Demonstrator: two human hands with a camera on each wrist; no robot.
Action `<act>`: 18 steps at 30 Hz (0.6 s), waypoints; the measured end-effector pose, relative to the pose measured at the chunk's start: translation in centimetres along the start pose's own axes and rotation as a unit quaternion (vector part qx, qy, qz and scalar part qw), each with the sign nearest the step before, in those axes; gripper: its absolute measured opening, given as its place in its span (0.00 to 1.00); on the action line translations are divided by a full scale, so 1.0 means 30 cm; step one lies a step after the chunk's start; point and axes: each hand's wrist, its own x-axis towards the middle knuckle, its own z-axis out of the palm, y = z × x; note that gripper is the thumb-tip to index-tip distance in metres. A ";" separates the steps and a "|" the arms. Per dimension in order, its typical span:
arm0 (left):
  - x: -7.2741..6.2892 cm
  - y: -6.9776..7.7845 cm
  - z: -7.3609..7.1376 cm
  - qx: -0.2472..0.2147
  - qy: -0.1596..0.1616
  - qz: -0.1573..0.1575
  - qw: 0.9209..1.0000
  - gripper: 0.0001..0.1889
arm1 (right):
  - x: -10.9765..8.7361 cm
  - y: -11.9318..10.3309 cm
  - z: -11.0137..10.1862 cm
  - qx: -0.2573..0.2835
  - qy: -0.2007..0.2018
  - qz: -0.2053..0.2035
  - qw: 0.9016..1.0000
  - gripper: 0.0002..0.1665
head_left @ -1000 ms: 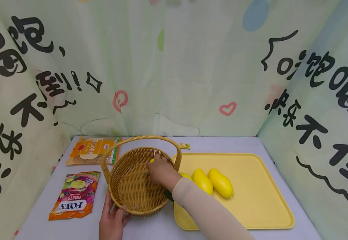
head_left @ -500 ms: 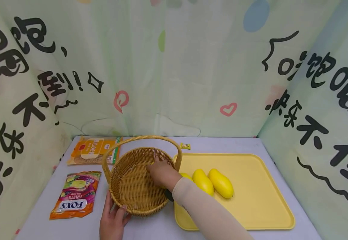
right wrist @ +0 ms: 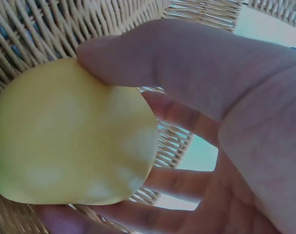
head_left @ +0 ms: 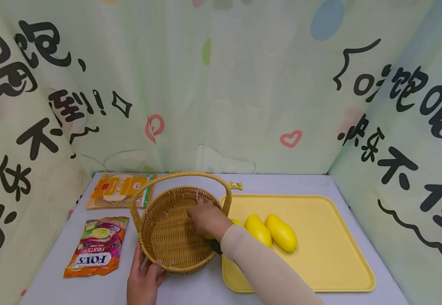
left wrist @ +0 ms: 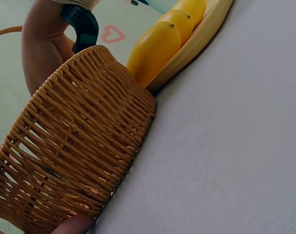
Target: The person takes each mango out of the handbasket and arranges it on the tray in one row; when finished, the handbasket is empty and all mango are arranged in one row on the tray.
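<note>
The round wicker basket (head_left: 175, 228) with a tall arched handle stands tilted towards me. My left hand (head_left: 143, 277) grips its near left side, with fingers on the woven wall in the left wrist view. Inside the basket's right half is my right hand (head_left: 207, 219). It holds a smooth yellow mango (right wrist: 75, 131), thumb on top and fingers around and below it in the right wrist view. From the head the hand covers nearly all of this fruit. Just right of the basket, more yellow mangoes (head_left: 280, 233) lie on the yellow tray (head_left: 327, 250), partly behind my right sleeve.
To the basket's left lies a Fox's fruit candy bag (head_left: 97, 248). An orange food packet (head_left: 118, 190) lies behind that bag, partly behind the basket handle. A small yellow wrapped sweet (head_left: 236, 185) is beyond the tray. Printed curtains (head_left: 221, 106) enclose the table's back and sides.
The right hand has shifted slightly within the basket, and the bit of yellow mango once showing beyond its fingers is now hidden. The left hand and basket have stayed put.
</note>
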 end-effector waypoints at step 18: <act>0.000 -0.003 0.000 -0.004 -0.003 0.006 1.000 0.48 | -0.076 0.087 -0.047 0.158 0.062 -0.072 0.983 0.37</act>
